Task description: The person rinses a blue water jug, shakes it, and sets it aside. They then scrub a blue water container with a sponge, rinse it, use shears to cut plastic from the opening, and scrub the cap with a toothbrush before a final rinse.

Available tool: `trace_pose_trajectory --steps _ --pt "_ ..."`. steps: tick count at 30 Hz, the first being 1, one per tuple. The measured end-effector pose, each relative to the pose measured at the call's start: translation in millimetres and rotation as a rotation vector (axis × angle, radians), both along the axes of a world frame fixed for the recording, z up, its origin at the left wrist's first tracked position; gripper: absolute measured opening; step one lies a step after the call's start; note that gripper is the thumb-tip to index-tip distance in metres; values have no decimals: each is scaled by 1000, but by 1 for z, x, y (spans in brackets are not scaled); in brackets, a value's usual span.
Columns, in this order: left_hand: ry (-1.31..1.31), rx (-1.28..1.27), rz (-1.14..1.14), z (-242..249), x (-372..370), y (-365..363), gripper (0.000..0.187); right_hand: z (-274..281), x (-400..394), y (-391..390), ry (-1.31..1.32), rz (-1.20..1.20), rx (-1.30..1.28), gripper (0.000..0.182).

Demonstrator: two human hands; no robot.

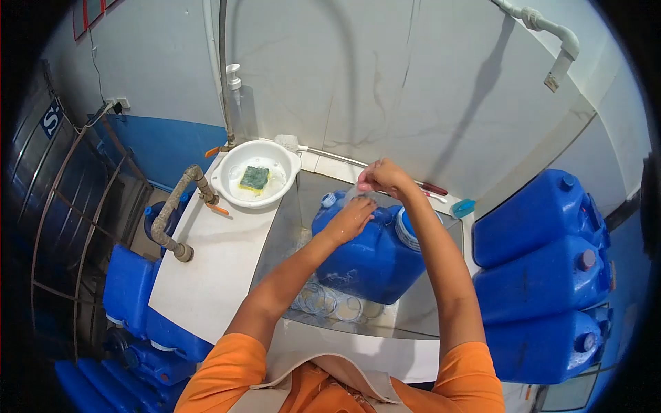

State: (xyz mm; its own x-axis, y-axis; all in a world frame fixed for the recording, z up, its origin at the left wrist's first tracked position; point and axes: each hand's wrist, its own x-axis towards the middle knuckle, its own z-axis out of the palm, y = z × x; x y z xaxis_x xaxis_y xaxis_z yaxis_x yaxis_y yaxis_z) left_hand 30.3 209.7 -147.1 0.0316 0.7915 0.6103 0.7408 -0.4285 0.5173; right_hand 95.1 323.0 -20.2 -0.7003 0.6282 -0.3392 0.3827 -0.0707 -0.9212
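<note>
A large blue plastic jug [372, 258] stands in the sink basin [413, 320], with a small capped spout at its left and a wide ribbed screw cap [407, 230] at its right. My left hand [352, 219] lies on top of the jug, fingers stretched over its upper surface. Just above and beyond it, my right hand [384, 177] is closed in a pinch. A thin, see-through piece of plastic [352, 194] shows at its fingertips, close over the jug top.
Left of the basin, a white tub [240, 197] holds suds and a green-and-yellow sponge [255, 178]. Several clear rings [317, 299] lie on the basin floor. Blue jugs [530, 275] line the right side. A long-handled brush [288, 142] and a pump bottle [239, 103] are at the back.
</note>
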Motion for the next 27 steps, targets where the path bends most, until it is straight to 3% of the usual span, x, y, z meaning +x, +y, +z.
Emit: trace_pose_trajectory --steps 5,7,11,13,17,19,20,22,27 --pt "56 144 -47 10 -1 -15 27 -8 -1 6 29 -21 55 13" --pt "63 -101 -5 13 -9 -22 30 -9 -3 8 -27 28 159 14" --pt "133 -208 78 14 -30 -39 34 -8 -3 7 -18 -18 184 14" --pt "6 -527 157 15 -33 -61 39 -9 -4 10 -36 0 195 15" --pt "-182 -523 293 -26 -44 -91 43 -7 -3 14 -93 10 292 18" --pt "-350 -488 471 -40 -47 -106 45 -11 -1 23 -128 315 497 15" --pt "-347 -491 469 -44 -46 -114 45 -12 -1 24 -127 312 494 15" --pt "-442 -594 561 -40 -45 -127 52 -6 -3 19 -278 70 229 17" --pt "-485 -606 556 -34 -47 -131 49 13 2 12 -405 269 168 16"
